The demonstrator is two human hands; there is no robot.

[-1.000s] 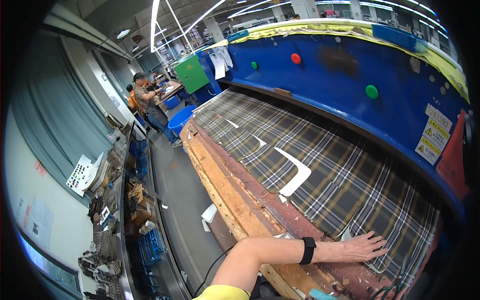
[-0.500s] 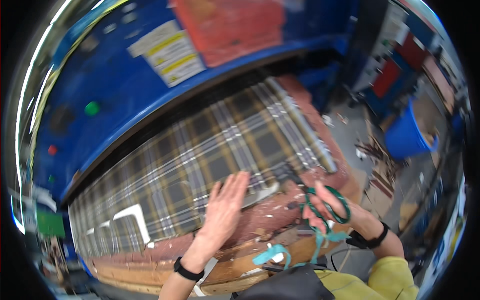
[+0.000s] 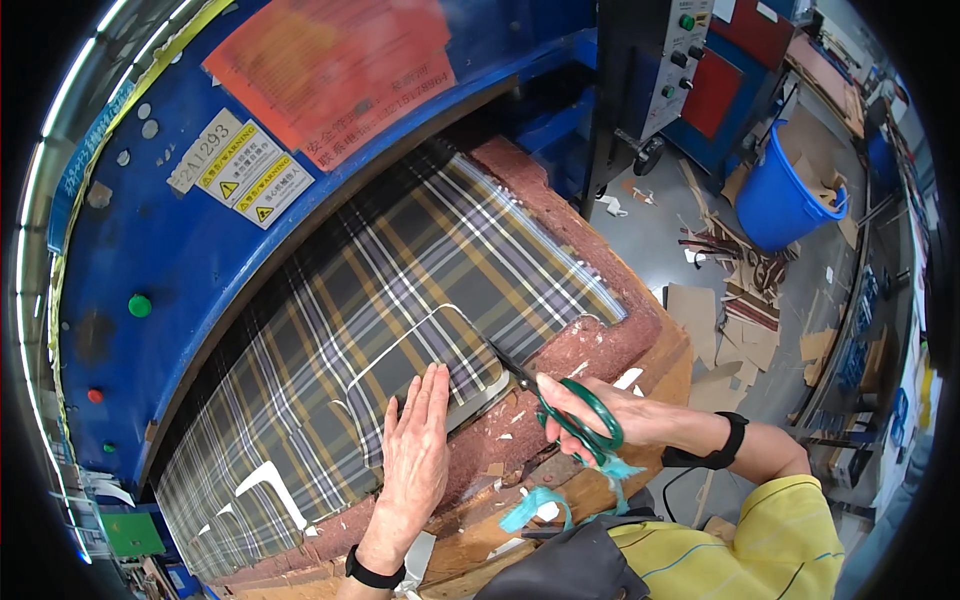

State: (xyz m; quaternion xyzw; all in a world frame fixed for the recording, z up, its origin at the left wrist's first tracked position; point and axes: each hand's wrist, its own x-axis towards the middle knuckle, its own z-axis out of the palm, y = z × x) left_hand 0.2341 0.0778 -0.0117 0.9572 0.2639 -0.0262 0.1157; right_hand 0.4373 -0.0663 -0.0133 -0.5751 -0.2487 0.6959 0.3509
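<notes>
Plaid fabric (image 3: 340, 290) in grey, tan, purple and white covers most of the work surface. Flat on it, fingers stretched out, rests my left hand (image 3: 418, 450), just beside a rounded panel (image 3: 405, 365) with a white edge along its top. My right hand (image 3: 630, 412) grips scissors (image 3: 512, 366) by their green handles. Their dark blades point up and left, over the fabric at the right side of this panel. Whether the blades meet the cloth I cannot tell. Teal ribbon (image 3: 540, 508) trails below the handles.
A reddish, worn pad (image 3: 590, 350) lies under the fabric on a wooden base (image 3: 655, 375). Beyond it stands a blue machine (image 3: 180, 240) with coloured buttons and a red sheet. To the right are a blue bin (image 3: 775, 205) and cardboard scraps (image 3: 745, 345) on the floor.
The view has shifted and sharpened. The scissors now point over the fabric beside the rounded panel, whose white edge shows plainly. My left hand still lies flat on the fabric.
</notes>
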